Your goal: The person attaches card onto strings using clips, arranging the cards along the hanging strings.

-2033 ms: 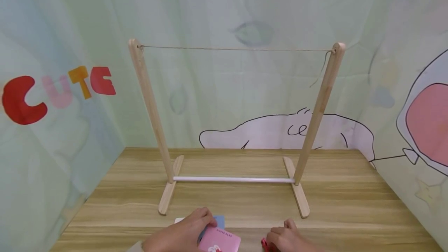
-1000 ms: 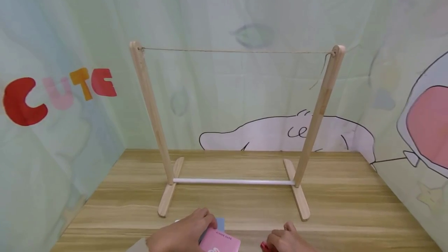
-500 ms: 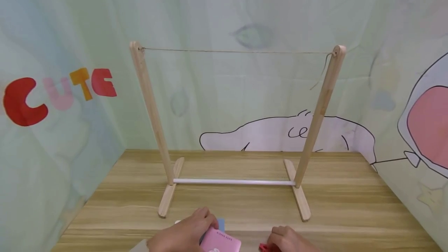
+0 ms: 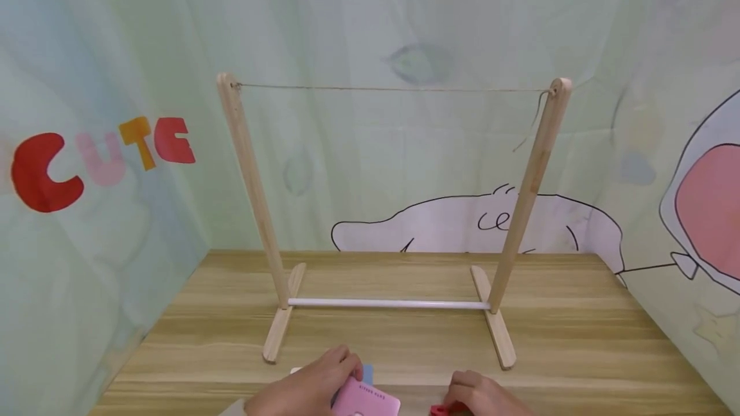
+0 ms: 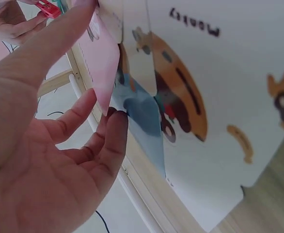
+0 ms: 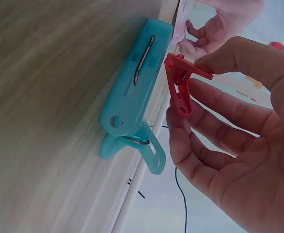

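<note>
My left hand [image 4: 306, 385] grips a pink card [image 4: 372, 398] by its edge, thumb on one side and fingers on the other. Beneath it lie a blue card [image 5: 144, 126] and a white card [image 5: 219, 82] printed with a banana and the word Monkey. Between the thumb and fingers of my right hand [image 6: 239, 126] is a red clothespin [image 6: 182, 90]; its handle ends are under the thumb and fingertips. Close beside that hand, two teal clothespins, a larger one [image 6: 139, 77] and another [image 6: 151, 153], lie on the table.
Behind both hands stands a wooden frame [image 4: 250, 178] with two posts, a thin string [image 4: 393, 89] tied between their tops and a white rod [image 4: 387, 303] low down. The wooden table [image 4: 393, 345] ends at a printed curtain [image 4: 370, 146].
The right hand's raised finger has come down, and the hand has shifted slightly around the red clothespin. The left hand keeps the pink card, now tilted a little more. The head view has tipped up slightly.
</note>
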Motion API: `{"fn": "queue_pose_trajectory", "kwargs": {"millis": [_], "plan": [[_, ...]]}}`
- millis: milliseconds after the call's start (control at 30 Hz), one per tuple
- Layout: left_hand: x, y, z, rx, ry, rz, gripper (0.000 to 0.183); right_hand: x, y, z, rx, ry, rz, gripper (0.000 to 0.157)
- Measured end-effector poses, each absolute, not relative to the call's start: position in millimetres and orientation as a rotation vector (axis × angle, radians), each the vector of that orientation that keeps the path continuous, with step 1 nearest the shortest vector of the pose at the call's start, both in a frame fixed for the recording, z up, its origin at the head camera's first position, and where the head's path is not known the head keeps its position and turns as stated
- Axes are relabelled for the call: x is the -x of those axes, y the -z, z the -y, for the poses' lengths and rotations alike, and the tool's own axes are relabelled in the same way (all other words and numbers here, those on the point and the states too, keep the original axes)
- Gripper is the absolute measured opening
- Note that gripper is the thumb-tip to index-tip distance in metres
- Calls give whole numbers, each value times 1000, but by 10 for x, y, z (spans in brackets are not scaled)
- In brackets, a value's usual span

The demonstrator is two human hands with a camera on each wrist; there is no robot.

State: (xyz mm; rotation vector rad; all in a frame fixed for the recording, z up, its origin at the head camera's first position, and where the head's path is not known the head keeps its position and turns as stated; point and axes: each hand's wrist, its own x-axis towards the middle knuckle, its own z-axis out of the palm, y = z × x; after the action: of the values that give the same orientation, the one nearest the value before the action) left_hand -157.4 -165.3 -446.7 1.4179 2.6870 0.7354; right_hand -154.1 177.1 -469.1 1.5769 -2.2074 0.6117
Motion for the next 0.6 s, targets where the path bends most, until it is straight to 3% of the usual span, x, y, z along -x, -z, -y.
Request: {"fn": "queue_pose_trajectory", "kwargs": {"millis": [333, 600], "plan": [[1577, 4419, 1631, -1366, -786, -2608, 44, 1551, 4678, -1791, -1609, -714, 2264, 10], [1562, 4359, 1621, -1085, -994, -2426, 44, 1563, 4668, -1804, -1607, -703, 2284, 11]]}}
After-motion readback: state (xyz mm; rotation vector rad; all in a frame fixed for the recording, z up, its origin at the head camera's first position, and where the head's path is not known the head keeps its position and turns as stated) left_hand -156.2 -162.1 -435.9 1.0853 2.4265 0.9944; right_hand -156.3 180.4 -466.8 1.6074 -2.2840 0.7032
